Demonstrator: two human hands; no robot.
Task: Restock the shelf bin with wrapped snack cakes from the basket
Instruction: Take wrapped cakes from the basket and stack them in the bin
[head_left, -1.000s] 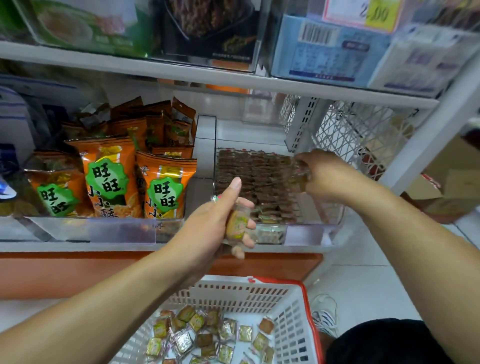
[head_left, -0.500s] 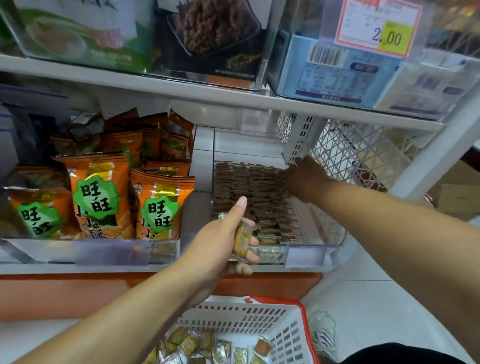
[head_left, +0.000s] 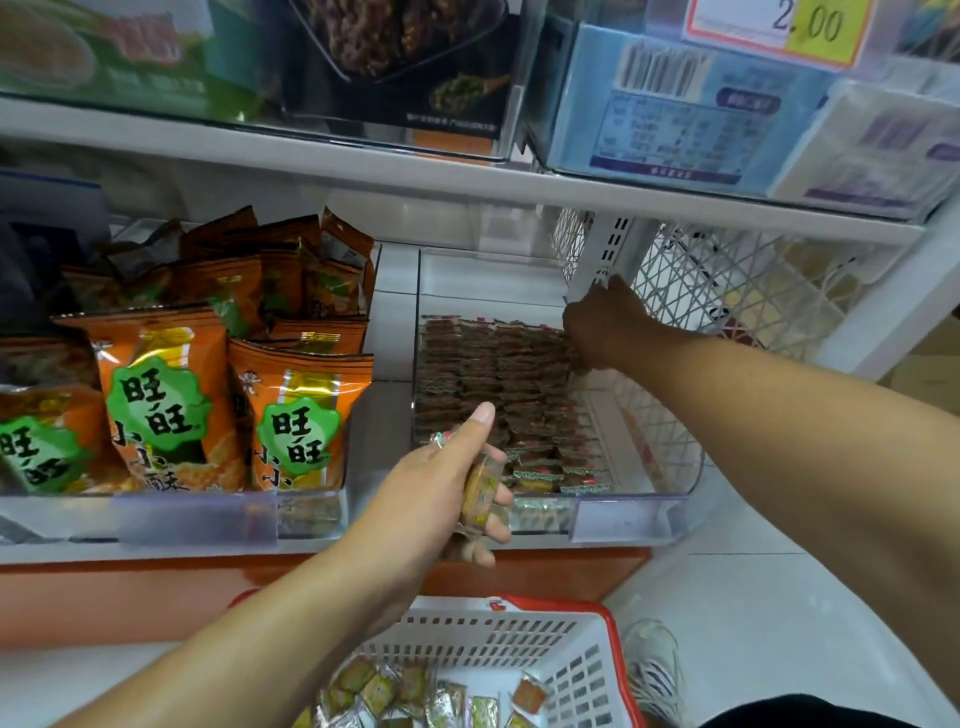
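Observation:
A clear shelf bin (head_left: 631, 515) holds several rows of brown wrapped snack cakes (head_left: 488, 374). My right hand (head_left: 608, 327) reaches to the bin's back right corner, its back toward me and its fingertips down among the rear cakes; its fingers are hidden. My left hand (head_left: 431, 499) hovers in front of the bin's front left corner and grips a small stack of wrapped snack cakes (head_left: 480, 493). Below stands a white basket with a red rim (head_left: 519, 639), with several more loose cakes (head_left: 415, 696) inside.
Orange snack bags (head_left: 156, 405) fill the bin to the left. An upper shelf (head_left: 467, 182) hangs low over both bins. A white mesh side panel (head_left: 727, 291) closes the right side. A shoe (head_left: 654, 665) stands on the white floor beside the basket.
My right hand has moved from the bin's middle right toward its back corner. My left hand has stayed in front of the bin with the cakes. The view has shifted closer and slightly upward.

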